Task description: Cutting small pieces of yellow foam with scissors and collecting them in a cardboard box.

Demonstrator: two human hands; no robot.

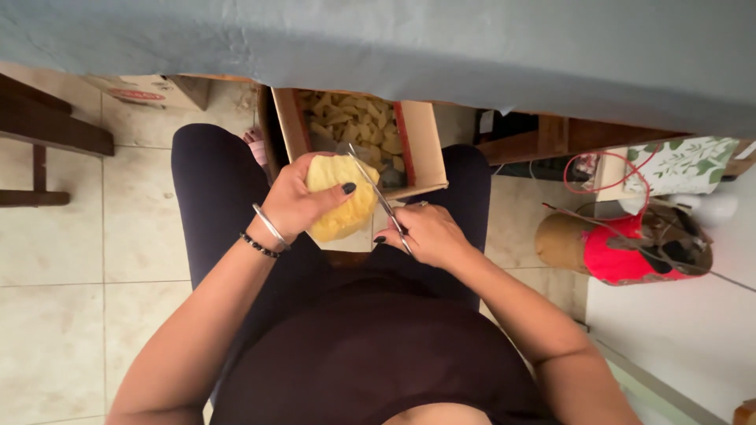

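Dark-clothed lap and forearms fill the bottom of the view, and from them the left hand [295, 203] wraps its fingers tight around a yellow foam piece [344, 206], while the right hand [429, 234] is clamped on a pair of scissors [382, 201] whose blades lie against the foam's right edge. Just beyond the hands, between the knees, sits an open cardboard box [421, 145] holding yellow foam scraps [350, 120]. Farther right on the tiled floor [55, 315] lies a red and tan bag [622, 250], well apart from the box.
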